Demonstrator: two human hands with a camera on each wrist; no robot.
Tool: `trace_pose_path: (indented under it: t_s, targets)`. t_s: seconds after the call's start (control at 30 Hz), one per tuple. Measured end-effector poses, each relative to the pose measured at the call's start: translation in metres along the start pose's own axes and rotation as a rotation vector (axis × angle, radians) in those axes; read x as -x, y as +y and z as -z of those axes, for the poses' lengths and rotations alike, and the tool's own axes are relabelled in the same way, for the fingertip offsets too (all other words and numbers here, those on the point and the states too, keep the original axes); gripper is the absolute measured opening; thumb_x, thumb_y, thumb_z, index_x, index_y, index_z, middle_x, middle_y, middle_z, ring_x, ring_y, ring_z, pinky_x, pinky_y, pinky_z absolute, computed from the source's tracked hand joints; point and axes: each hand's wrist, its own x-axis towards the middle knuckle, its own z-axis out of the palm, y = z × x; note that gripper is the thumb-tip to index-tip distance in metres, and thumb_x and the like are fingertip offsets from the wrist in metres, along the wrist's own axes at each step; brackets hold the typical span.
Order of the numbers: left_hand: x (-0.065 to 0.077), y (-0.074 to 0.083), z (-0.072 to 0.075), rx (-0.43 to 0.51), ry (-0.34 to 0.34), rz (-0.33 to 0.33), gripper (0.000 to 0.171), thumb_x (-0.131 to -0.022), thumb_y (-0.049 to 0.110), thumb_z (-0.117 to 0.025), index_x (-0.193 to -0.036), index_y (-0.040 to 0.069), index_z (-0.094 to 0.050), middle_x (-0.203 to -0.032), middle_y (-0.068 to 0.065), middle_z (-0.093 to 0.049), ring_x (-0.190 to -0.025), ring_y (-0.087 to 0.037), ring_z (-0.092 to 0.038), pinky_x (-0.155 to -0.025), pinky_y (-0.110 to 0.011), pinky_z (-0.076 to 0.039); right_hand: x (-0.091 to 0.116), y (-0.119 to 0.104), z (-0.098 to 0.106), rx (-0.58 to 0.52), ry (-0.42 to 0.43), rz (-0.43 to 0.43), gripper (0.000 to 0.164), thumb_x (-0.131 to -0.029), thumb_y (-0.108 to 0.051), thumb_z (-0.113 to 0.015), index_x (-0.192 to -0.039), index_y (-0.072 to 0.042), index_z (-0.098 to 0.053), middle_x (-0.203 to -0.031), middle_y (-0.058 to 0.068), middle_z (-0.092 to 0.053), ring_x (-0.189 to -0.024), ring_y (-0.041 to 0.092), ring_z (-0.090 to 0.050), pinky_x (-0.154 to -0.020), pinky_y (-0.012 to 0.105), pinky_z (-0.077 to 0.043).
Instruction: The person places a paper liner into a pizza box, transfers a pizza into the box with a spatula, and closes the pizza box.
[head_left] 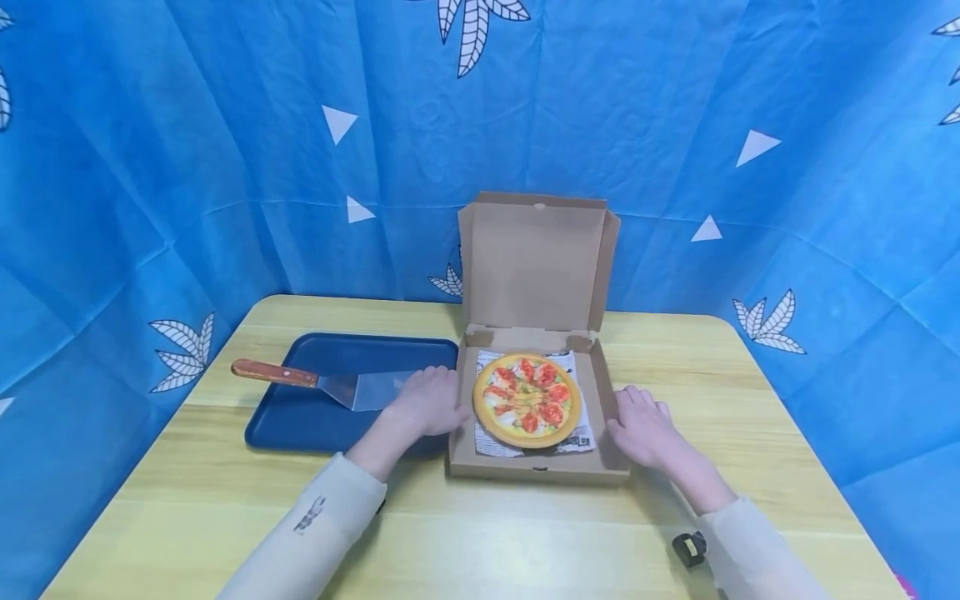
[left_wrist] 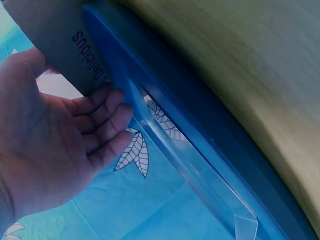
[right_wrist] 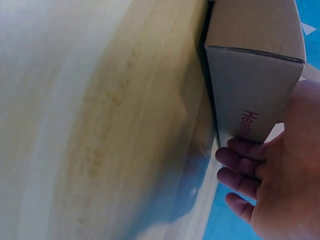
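An open cardboard pizza box [head_left: 538, 475] stands on the table with its lid [head_left: 536, 267] raised at the back. Inside, a round pizza [head_left: 527, 400] with red toppings lies on a printed paper sheet [head_left: 495, 442]. My left hand [head_left: 429, 402] holds the box's left wall, fingers on the outside and thumb over the edge. At the right wall, my right hand [head_left: 647, 427] has the same hold; in the right wrist view its fingers [right_wrist: 240, 182] curl by the outer side, and the thumb is mostly hidden behind the wall.
Left of the box is a dark blue tray [head_left: 300, 417]. A metal spatula [head_left: 337, 387] with a wooden handle lies across it, its blade end partly covered by my left hand. A blue patterned curtain [head_left: 600, 100] hangs behind the wooden table [head_left: 495, 542].
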Motion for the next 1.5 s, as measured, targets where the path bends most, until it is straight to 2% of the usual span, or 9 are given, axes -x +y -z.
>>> trace_pose_path:
  t_s: [0.17,0.33,0.43,0.6,0.7,0.8,1.0,1.27,1.5]
  targets:
    - [-0.001,-0.002,0.002,0.012,-0.002,0.008,0.061,-0.097,0.043,-0.065,-0.134,-0.006,-0.058,-0.128,-0.021,-0.063,-0.119,-0.036,-0.059,-0.108,-0.051,-0.046,-0.002,0.0,0.003,-0.003,0.008,-0.003,0.044,-0.098,-0.02,-0.056,-0.131,0.01,-0.055,-0.122,0.022,-0.058,-0.112,0.039,-0.051,-0.088,0.054,-0.042]
    - [-0.005,-0.005,0.002,0.013,0.0,0.024,0.072,-0.098,0.045,-0.062,-0.146,-0.007,-0.05,-0.146,-0.025,-0.054,-0.136,-0.04,-0.051,-0.116,-0.053,-0.039,-0.006,0.001,0.005,-0.027,0.041,-0.002,0.045,-0.099,-0.018,-0.056,-0.134,0.01,-0.055,-0.126,0.023,-0.058,-0.115,0.039,-0.05,-0.089,0.054,-0.041]
    - [-0.007,-0.005,0.001,0.014,0.026,0.019,0.072,-0.098,0.044,-0.063,-0.145,-0.008,-0.049,-0.145,-0.025,-0.054,-0.135,-0.039,-0.051,-0.114,-0.053,-0.042,-0.009,0.004,0.006,-0.045,0.069,-0.007,0.047,-0.099,-0.018,-0.057,-0.136,0.01,-0.054,-0.131,0.026,-0.057,-0.12,0.042,-0.049,-0.092,0.057,-0.042]
    - [-0.012,-0.004,0.0,0.025,0.102,0.012,0.066,-0.096,0.044,-0.066,-0.138,-0.006,-0.053,-0.127,-0.018,-0.059,-0.112,-0.031,-0.056,-0.096,-0.045,-0.051,-0.017,0.007,0.007,-0.089,0.127,-0.01,0.048,-0.101,-0.018,-0.057,-0.139,0.009,-0.051,-0.136,0.027,-0.055,-0.128,0.046,-0.045,-0.101,0.065,-0.037]
    - [-0.014,-0.005,0.0,0.038,0.143,0.011,0.067,-0.095,0.044,-0.067,-0.138,-0.006,-0.052,-0.124,-0.017,-0.058,-0.109,-0.029,-0.055,-0.094,-0.044,-0.052,-0.022,0.008,0.007,-0.121,0.169,0.003,0.049,-0.1,-0.017,-0.058,-0.141,0.009,-0.05,-0.136,0.026,-0.055,-0.129,0.046,-0.044,-0.104,0.066,-0.033]
    - [-0.018,-0.007,0.002,0.055,0.183,0.006,0.069,-0.096,0.044,-0.066,-0.14,-0.007,-0.05,-0.126,-0.019,-0.057,-0.113,-0.031,-0.054,-0.099,-0.046,-0.049,-0.028,0.008,0.007,-0.155,0.21,0.021,0.05,-0.099,-0.015,-0.06,-0.142,0.008,-0.048,-0.136,0.026,-0.054,-0.129,0.046,-0.043,-0.106,0.068,-0.031]
    - [-0.03,-0.008,0.006,0.128,0.306,0.005,0.076,-0.099,0.046,-0.062,-0.148,-0.008,-0.042,-0.142,-0.024,-0.049,-0.135,-0.037,-0.047,-0.117,-0.05,-0.038,-0.044,0.006,0.008,-0.245,0.291,0.04,0.05,-0.1,-0.016,-0.06,-0.144,0.006,-0.047,-0.142,0.026,-0.049,-0.133,0.046,-0.039,-0.111,0.069,-0.027]
    - [-0.046,-0.008,0.01,0.27,0.475,0.038,0.073,-0.103,0.046,-0.053,-0.152,-0.006,-0.037,-0.15,-0.022,-0.044,-0.138,-0.036,-0.044,-0.116,-0.049,-0.04,-0.064,0.006,0.015,-0.326,0.461,0.128,0.042,-0.099,-0.009,-0.059,-0.138,0.007,-0.053,-0.137,0.026,-0.055,-0.127,0.045,-0.048,-0.108,0.063,-0.038]
    - [-0.063,-0.012,0.021,0.363,0.575,0.034,0.07,-0.104,0.037,-0.055,-0.155,-0.005,-0.033,-0.16,-0.023,-0.035,-0.147,-0.037,-0.038,-0.118,-0.05,-0.04,-0.084,0.008,0.025,-0.422,0.535,0.143,0.044,-0.098,-0.002,-0.057,-0.14,0.008,-0.053,-0.136,0.026,-0.056,-0.124,0.044,-0.054,-0.105,0.06,-0.045]
